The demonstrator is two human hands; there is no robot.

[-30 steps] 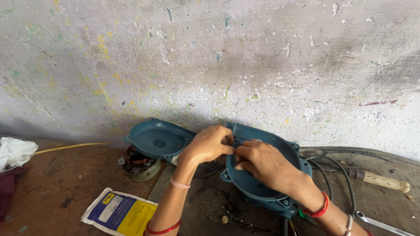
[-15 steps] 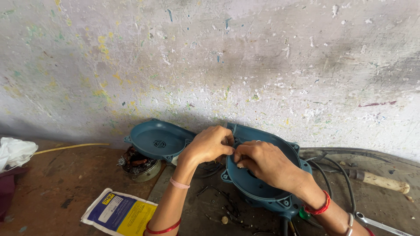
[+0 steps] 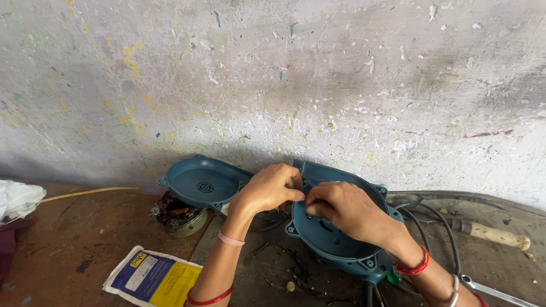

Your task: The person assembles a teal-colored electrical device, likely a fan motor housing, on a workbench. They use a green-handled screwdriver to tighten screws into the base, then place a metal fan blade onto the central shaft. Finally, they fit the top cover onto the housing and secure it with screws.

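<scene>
The teal round housing [image 3: 333, 239] lies on the dark surface [image 3: 250, 267] just below the wall, its open bowl facing up, with black cables [image 3: 424, 219] running off to its right. Both hands meet at its upper left rim. The left hand [image 3: 270, 190] is curled with fingertips pinched narrow on something small at the rim; the right hand [image 3: 341, 210] lies over the bowl, fingers bent toward the same spot, seemingly pinching too. Whatever they pinch is hidden between the fingertips, so it cannot be identified. A small part could slip and vanish among the dark scraps [image 3: 284, 270] on the surface. The matching teal cover [image 3: 202, 182] leans beside a wound coil in a metal cup [image 3: 179, 216]. A blue and yellow packet [image 3: 153, 278] lies nearer; a wooden-handled tool [image 3: 492, 233] and a spanner [image 3: 495, 291], partly cut off, lie right.
</scene>
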